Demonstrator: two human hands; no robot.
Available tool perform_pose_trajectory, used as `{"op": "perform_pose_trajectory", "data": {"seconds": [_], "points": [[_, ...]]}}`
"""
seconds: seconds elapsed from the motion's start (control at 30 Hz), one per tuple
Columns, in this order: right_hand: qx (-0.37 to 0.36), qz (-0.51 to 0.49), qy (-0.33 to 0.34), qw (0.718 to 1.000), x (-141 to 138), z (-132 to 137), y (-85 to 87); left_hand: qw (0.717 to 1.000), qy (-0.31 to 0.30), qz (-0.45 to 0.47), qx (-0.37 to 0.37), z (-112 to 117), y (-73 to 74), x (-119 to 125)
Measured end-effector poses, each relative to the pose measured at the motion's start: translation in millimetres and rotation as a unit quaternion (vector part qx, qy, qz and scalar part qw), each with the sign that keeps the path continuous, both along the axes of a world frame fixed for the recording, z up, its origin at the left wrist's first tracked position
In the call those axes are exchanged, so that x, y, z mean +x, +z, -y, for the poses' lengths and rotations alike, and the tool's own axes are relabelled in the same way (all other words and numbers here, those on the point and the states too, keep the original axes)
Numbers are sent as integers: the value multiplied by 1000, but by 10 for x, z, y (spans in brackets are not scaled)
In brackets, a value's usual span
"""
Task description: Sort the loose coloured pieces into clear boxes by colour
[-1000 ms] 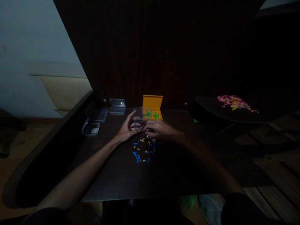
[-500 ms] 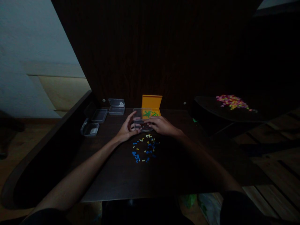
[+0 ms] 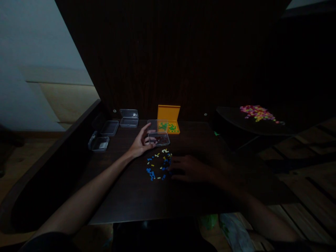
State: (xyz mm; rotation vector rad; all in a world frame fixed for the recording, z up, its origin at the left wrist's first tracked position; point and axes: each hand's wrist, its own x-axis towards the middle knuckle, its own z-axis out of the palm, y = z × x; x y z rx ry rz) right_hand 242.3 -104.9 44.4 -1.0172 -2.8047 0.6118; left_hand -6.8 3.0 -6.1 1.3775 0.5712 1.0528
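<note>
My left hand (image 3: 140,144) rests on the dark table (image 3: 136,196) with its fingers against the left side of a small clear plastic box (image 3: 159,139) that holds dark pieces. My right hand (image 3: 190,168) lies low in shadow at the right edge of a scatter of small blue and yellow pieces (image 3: 159,164); its fingertips point at the pieces and I cannot make out whether they pinch one. Behind the clear box stands an open orange box (image 3: 169,119) with green pieces inside.
Three more clear boxes sit at the back left: one (image 3: 129,117) near the wall, one (image 3: 110,128) beside it, one (image 3: 99,143) open near the table's left rim. A pile of pink and yellow pieces (image 3: 256,112) lies on a dark surface at the right.
My right hand has left the clear box and moved back toward me, down to the right side of the blue and yellow pieces. My left hand has stayed at the box.
</note>
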Motion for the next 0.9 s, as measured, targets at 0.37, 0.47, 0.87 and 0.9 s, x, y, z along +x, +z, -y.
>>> {"op": "perform_pose_trajectory", "data": {"seconds": [0.37,0.47,0.87,0.9], "points": [[29,45,-44,998,-72,114,-81,1000,16,-19,-7,17,30,1],[13,30,-44,998,-59,103,-61,1000,12,-18,4,12,27,1],[15,51,-61,997,-72,154,-48,1000,15,-21,2,13,24,1],[16,55,-58,997,-84,163,-51,1000,15,-20,4,14,26,1]]}}
